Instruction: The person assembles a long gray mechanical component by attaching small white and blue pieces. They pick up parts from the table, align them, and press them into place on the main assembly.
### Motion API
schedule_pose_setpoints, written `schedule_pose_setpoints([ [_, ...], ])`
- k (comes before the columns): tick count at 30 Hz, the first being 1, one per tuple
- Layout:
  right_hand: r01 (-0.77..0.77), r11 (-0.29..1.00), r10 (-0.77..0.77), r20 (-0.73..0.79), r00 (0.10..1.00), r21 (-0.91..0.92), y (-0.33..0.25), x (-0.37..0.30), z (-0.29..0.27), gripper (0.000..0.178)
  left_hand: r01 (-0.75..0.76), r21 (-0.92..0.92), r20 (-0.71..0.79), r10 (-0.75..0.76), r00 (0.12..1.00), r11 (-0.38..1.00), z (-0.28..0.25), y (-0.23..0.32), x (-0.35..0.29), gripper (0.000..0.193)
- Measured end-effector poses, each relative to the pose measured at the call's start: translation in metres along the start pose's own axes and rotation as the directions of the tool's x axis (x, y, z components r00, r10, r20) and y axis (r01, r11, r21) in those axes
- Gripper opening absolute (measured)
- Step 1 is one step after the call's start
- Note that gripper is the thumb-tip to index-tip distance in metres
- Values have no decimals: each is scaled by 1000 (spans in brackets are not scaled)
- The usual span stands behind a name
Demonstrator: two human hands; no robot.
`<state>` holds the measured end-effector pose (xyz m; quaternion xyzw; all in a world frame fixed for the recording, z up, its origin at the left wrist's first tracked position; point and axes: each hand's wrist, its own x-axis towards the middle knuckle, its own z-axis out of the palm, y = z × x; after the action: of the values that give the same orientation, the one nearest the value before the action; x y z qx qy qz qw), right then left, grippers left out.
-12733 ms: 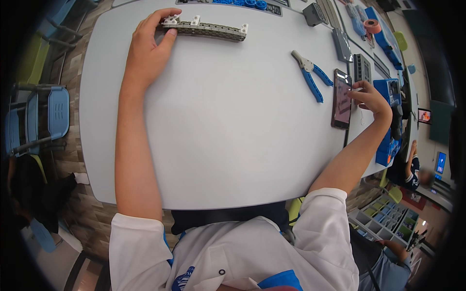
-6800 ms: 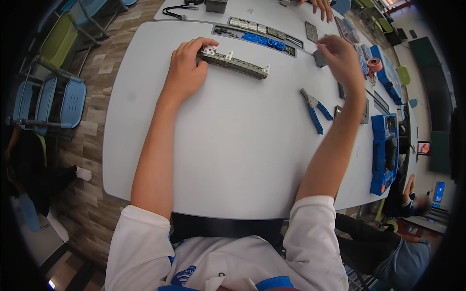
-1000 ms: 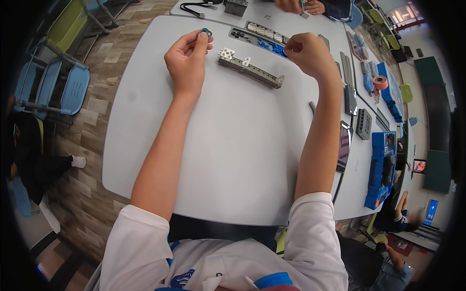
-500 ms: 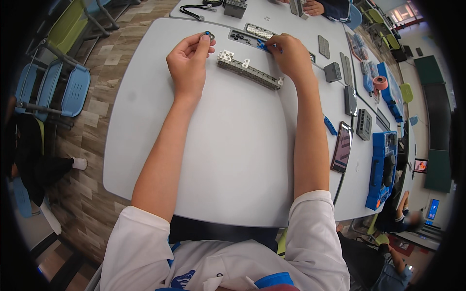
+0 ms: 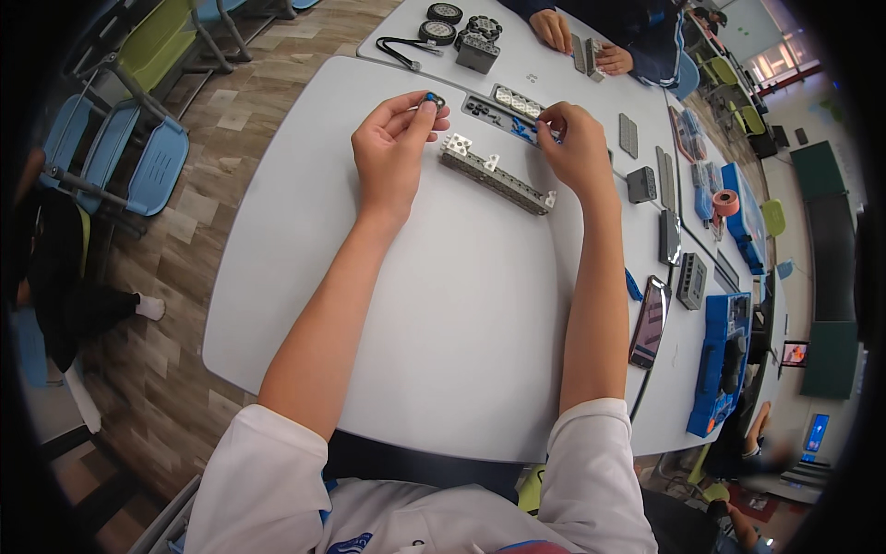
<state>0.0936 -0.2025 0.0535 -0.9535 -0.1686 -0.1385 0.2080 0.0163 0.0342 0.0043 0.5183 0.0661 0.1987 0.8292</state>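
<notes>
My left hand (image 5: pixel 389 152) pinches a small black wheel with a blue hub (image 5: pixel 431 99) between thumb and fingertips, above the far part of the white table (image 5: pixel 443 323). A long grey beam assembly with white connector blocks (image 5: pixel 494 174) lies just right of that hand. My right hand (image 5: pixel 574 148) hovers at the beam's far right end, fingers curled over a grey parts tray (image 5: pixel 510 109) with small blue and black pieces. What the right fingers pinch, if anything, is hidden.
Grey plates and blocks (image 5: pixel 666 175), a phone (image 5: pixel 650 321), a blue parts box (image 5: pixel 720 365) and an orange tape roll (image 5: pixel 727 201) line the right side. Black wheels (image 5: pixel 445 13) and another person's hands (image 5: pixel 581 42) are at the far table. Blue and green chairs (image 5: pixel 138 138) stand left.
My right hand has drawn leftward from the table's right side to the tray behind the beam. My left hand keeps the small wheel raised in the same spot.
</notes>
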Motion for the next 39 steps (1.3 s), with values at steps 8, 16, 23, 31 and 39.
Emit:
schedule_pose_setpoints([
  [8,-14,796,11,10,1000,605,-73,-3,-12,15,30,-131,18,-28,999,991,-1,-2,4,28],
  [16,-24,732,-25,61,998,681,-123,-19,6,15,58,-237,47,-48,998,970,3,3,-2,28],
  [23,0,751,24,-27,999,660,-117,-20,18,17,90,-260,54,-79,995,961,5,4,-3,28],
  [31,49,860,7,-108,994,508,-116,-21,23,18,48,-225,57,-36,998,973,6,4,-4,28],
  [39,99,908,-33,-165,986,407,-119,-22,21,18,-90,-43,66,93,993,995,8,8,-10,23],
])
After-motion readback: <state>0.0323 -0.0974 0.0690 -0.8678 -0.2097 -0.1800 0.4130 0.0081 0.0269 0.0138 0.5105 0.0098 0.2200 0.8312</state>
